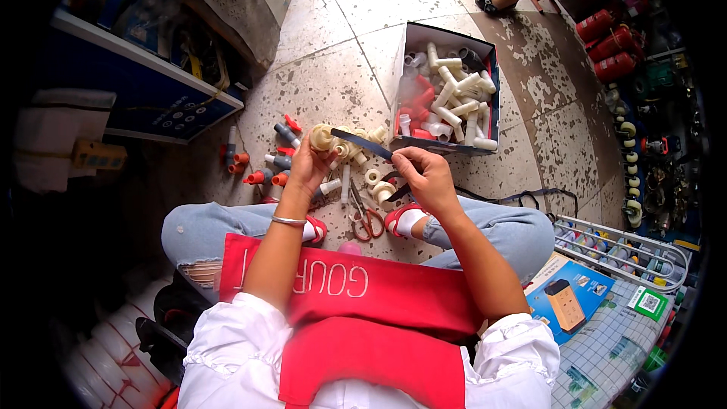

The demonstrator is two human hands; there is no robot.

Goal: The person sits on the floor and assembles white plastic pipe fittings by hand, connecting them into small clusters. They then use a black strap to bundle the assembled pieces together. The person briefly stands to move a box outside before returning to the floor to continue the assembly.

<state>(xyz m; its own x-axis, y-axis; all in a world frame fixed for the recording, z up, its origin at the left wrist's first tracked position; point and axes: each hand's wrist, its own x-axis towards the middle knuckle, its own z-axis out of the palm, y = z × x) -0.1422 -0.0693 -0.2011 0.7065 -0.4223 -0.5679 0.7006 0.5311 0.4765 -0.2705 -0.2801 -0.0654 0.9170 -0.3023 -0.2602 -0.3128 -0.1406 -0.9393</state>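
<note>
My left hand (307, 170) is closed around a cream plastic pipe fitting (321, 137), above a small cluster of similar fittings (350, 153). A flat dark strip (362, 143) stretches from that fitting to my right hand (424, 176), whose thumb and fingers pinch it. The strip's other end (397, 191) hangs in a loop under my right hand. Between my feet lie scissors with reddish handles (366, 221). Loose cream fittings (382, 191) rest beside them. Grey valves with red-orange ends (260, 176) are scattered left of my left hand.
An open box (438, 32) of cream, white and red fittings stands ahead to the right. A blue cabinet (144, 98) is at left. Red fire extinguishers (609, 45) and a person's foot (492, 4) are far right. A white wire rack (621, 250) stands near my right knee.
</note>
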